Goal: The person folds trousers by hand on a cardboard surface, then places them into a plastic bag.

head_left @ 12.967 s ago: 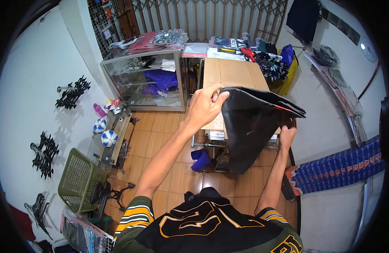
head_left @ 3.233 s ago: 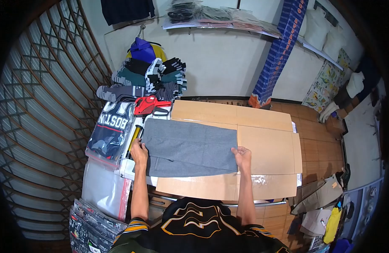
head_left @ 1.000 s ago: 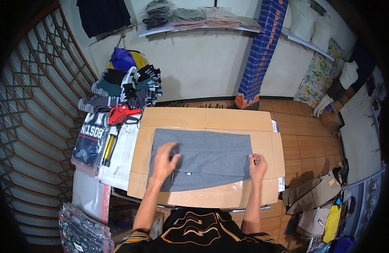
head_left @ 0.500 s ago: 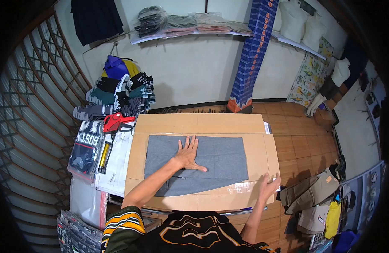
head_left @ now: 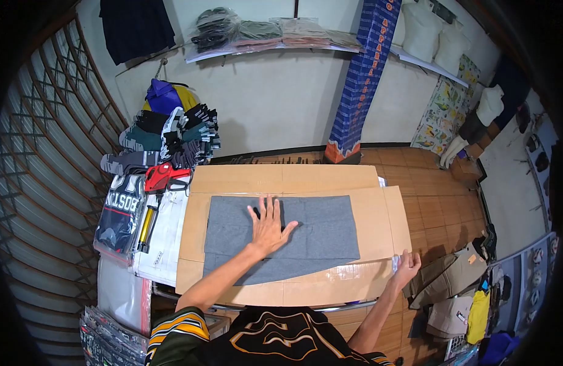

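A folded grey garment (head_left: pixel 318 229) lies flat on an opened-out cardboard sheet (head_left: pixel 281 178) in front of me. My left hand (head_left: pixel 268 232) rests on the garment's middle, palm down, fingers spread. At the near right corner of the cardboard, my right hand (head_left: pixel 407 268) has its fingers closed on the edge of the right-hand flap (head_left: pixel 391 219). That flap tilts up a little at its outer side. Lengthwise creases cross the cardboard, and shiny clear tape (head_left: pixel 333 277) runs along its near part.
Left of the cardboard lie a red tape dispenser (head_left: pixel 165 177), a yellow-and-black tool (head_left: pixel 148 226) and a bagged Boston jersey (head_left: pixel 119 213). Socks (head_left: pixel 171 137) are heaped behind them. Folded cartons (head_left: pixel 446 274) stand on the floor at right. A blue wrapped pillar (head_left: pixel 357 85) rises beyond.
My right hand has moved outward to the right and closed on the cardboard flap, whose outer edge has shifted right and up. My left hand stays spread on the garment, turned slightly.
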Tool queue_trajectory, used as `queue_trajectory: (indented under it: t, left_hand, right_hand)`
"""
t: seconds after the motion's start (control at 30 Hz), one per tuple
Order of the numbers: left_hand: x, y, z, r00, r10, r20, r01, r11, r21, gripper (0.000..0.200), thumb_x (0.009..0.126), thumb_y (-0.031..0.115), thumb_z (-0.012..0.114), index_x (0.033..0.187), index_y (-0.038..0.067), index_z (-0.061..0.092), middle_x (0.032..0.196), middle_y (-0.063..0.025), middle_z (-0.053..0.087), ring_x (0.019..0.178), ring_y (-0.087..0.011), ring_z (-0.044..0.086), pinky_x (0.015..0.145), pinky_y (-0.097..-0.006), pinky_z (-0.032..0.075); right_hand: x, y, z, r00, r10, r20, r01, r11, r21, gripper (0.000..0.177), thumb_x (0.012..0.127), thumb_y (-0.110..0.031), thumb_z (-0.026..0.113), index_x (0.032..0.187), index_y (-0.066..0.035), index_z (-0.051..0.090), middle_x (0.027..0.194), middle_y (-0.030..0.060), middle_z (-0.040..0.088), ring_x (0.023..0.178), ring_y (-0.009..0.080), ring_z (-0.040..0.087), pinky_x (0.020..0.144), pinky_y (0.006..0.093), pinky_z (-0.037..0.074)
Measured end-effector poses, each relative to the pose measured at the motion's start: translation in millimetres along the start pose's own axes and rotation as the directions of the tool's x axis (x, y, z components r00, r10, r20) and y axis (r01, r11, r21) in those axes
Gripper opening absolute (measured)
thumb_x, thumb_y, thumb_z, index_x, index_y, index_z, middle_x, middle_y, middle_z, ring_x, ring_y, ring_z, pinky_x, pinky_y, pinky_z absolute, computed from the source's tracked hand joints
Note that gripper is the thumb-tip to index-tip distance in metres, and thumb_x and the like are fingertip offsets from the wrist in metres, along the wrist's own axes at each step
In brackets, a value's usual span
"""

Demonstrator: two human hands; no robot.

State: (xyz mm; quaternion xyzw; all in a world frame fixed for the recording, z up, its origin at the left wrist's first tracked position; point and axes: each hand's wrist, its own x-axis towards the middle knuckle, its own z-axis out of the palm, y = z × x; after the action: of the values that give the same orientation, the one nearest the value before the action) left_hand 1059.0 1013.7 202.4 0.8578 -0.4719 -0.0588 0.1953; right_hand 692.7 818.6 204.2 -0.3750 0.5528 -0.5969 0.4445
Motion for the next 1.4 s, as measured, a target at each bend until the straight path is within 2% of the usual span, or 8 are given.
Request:
queue_trajectory:
  t: [0.57, 0.7, 0.8, 0.93, 1.0, 1.2, 1.27, 1.4]
  left_hand:
    - [-68.9, 15.3, 28.3, 0.995, 0.073, 0.060, -0.077, 0.995, 0.061, 0.124, 0.083, 0.086, 0.042, 0.153, -0.013, 0.016, 0.164, -0.0303, 0.007, 0.152, -0.0465, 0.001, 0.114, -0.0738, 0.001]
    - [-69.4, 11.9, -7.0, 0.991, 0.041, 0.123, -0.040, 0.999, -0.015, 0.118, 0.086, 0.081, 0.043, 0.154, -0.012, 0.017, 0.163, -0.0313, 0.009, 0.152, -0.0472, 0.004, 0.114, -0.0736, 0.001]
    - [-80.3, -16.6, -32.7, 0.966, -0.161, -0.205, 0.129, 0.979, -0.158, 0.097, 0.094, 0.062, 0.051, 0.153, -0.009, 0.024, 0.161, -0.0331, 0.014, 0.151, -0.0484, 0.009, 0.114, -0.0727, 0.003]
    - [-98.8, -101.9, -54.2, 0.734, -0.394, -0.553, 0.307, 0.919, -0.248, 0.057, 0.093, 0.022, 0.067, 0.140, -0.005, 0.049, 0.145, -0.0323, 0.046, 0.135, -0.0438, 0.045, 0.113, -0.0477, 0.035]
    - [-112.6, -133.7, -68.0, 0.766, -0.511, -0.390, 0.306, 0.823, -0.478, 0.043, 0.093, 0.017, 0.067, 0.129, -0.004, 0.060, 0.128, -0.0274, 0.062, 0.116, -0.0356, 0.062, 0.097, -0.0416, 0.049]
    - [-127.9, -164.8, -73.3, 0.811, -0.552, -0.193, 0.182, 0.551, -0.815, 0.035, 0.089, 0.008, 0.071, 0.120, -0.006, 0.065, 0.114, -0.0160, 0.070, 0.106, -0.0208, 0.064, 0.091, -0.0351, 0.051]
    - [-138.1, -209.7, -37.7, 0.806, -0.510, -0.300, 0.277, 0.773, -0.571, 0.040, 0.093, 0.019, 0.067, 0.124, -0.006, 0.063, 0.118, -0.0152, 0.068, 0.108, -0.0205, 0.062, 0.090, -0.0341, 0.051]
    - [-150.3, -270.3, 16.3, 0.758, -0.652, 0.008, 0.249, 0.278, -0.928, 0.047, 0.096, 0.029, 0.064, 0.128, -0.005, 0.060, 0.125, -0.0183, 0.066, 0.116, -0.0270, 0.061, 0.097, -0.0391, 0.049]
  right_hand:
    - [-97.2, -36.3, 46.8, 0.943, 0.088, 0.322, -0.174, 0.952, 0.250, 0.075, 0.100, -0.040, 0.062, 0.153, 0.002, 0.029, 0.132, 0.0152, 0.051, 0.094, 0.0189, 0.059, 0.082, 0.0341, 0.051]
    - [-133.6, -32.7, 52.9, 0.920, 0.130, 0.370, -0.227, 0.945, 0.234, 0.058, 0.099, -0.045, 0.061, 0.129, 0.002, 0.045, 0.104, 0.0093, 0.053, 0.082, 0.0140, 0.051, 0.075, 0.0303, 0.049]
    - [-166.1, -31.8, 66.6, 0.903, 0.092, 0.419, -0.215, 0.942, 0.257, 0.040, 0.099, -0.047, 0.061, 0.094, -0.012, 0.043, 0.078, -0.0013, 0.040, 0.069, 0.0098, 0.045, 0.067, 0.0266, 0.044]
    - [-199.7, 0.8, 67.0, 0.778, -0.054, 0.626, -0.151, 0.951, 0.270, 0.041, 0.102, -0.044, 0.054, 0.105, -0.003, 0.048, 0.088, 0.0063, 0.045, 0.080, 0.0193, 0.052, 0.082, 0.0422, 0.050]
    - [-218.6, 7.8, 72.0, 0.686, -0.225, 0.692, 0.137, 0.974, 0.181, 0.072, 0.095, -0.059, 0.056, 0.121, 0.008, 0.050, 0.084, 0.0062, 0.045, 0.077, 0.0172, 0.048, 0.082, 0.0372, 0.049]
    - [-261.9, -32.0, 112.3, 0.240, -0.262, 0.935, 0.367, 0.916, 0.162, 0.085, 0.092, -0.058, 0.059, 0.142, 0.009, 0.043, 0.132, 0.0256, 0.059, 0.122, 0.0358, 0.059, 0.103, 0.0455, 0.045]
    - [-276.6, -24.4, 123.7, 0.123, -0.274, 0.954, 0.445, 0.874, 0.194, 0.081, 0.091, -0.053, 0.064, 0.141, 0.007, 0.044, 0.140, 0.0268, 0.055, 0.130, 0.0379, 0.055, 0.107, 0.0467, 0.042]
    - [-303.7, -2.9, 143.2, -0.035, -0.155, 0.987, 0.552, 0.820, 0.148, 0.069, 0.085, -0.029, 0.077, 0.139, 0.002, 0.046, 0.133, 0.0213, 0.062, 0.126, 0.0368, 0.058, 0.108, 0.0429, 0.041]
